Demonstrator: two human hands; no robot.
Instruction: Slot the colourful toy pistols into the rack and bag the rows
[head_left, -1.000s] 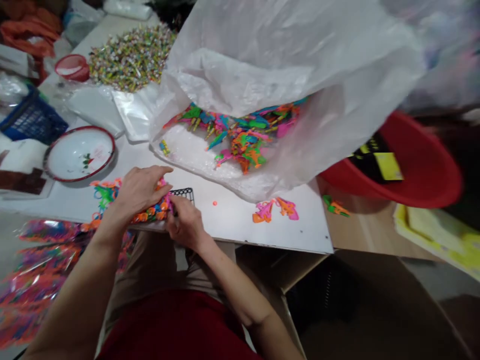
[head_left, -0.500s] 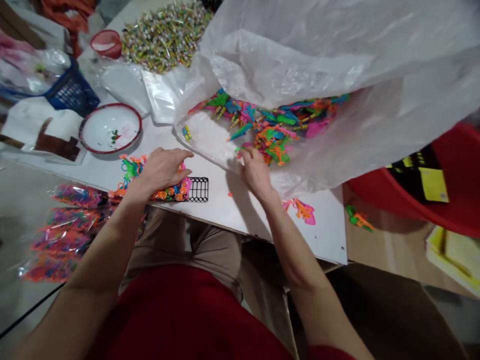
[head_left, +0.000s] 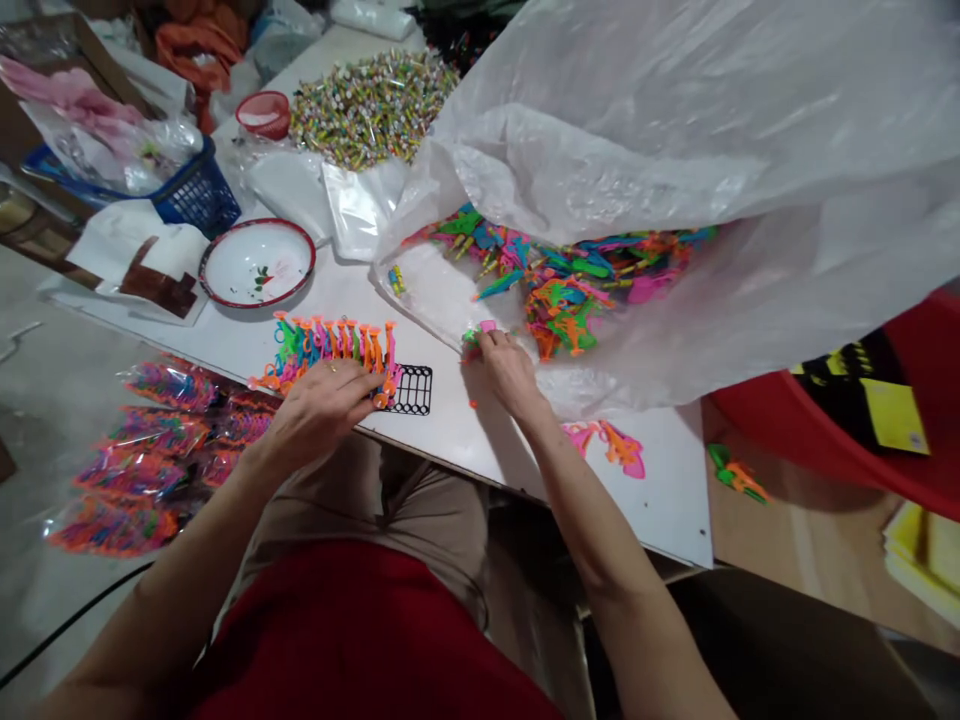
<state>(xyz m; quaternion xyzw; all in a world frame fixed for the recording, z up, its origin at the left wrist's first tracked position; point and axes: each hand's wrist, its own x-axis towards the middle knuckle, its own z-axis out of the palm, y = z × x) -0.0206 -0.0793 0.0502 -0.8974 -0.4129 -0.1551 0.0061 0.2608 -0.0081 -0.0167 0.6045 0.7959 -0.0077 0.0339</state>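
Note:
A row of small colourful plastic toys (head_left: 341,338) stands upright in a black plastic rack (head_left: 415,390) by the table's front edge. At the right end of that row, my left hand (head_left: 322,400) has its fingers together, gripping an orange and pink toy (head_left: 388,380). The rack's right part shows bare. Close to the mouth of a big translucent plastic bag (head_left: 622,130), my right hand (head_left: 511,372) is closed in a pinch on a pink and green plastic toy (head_left: 487,328), partly hidden by the fingers. Inside the bag lies a heap of similar toys (head_left: 570,300).
A red-rimmed enamel bowl (head_left: 259,265), clear plastic bags (head_left: 356,215) and a pile of small wrapped pieces (head_left: 375,105) are farther back. Filled packets (head_left: 161,430) lie at left below the table. A red tub (head_left: 825,410) stands right; loose toys (head_left: 611,445) lie near the table corner.
My left hand has moved from over the toy row to its front right end, uncovering the row. My right hand has drawn slightly away from the heap with the toy. The view has shifted.

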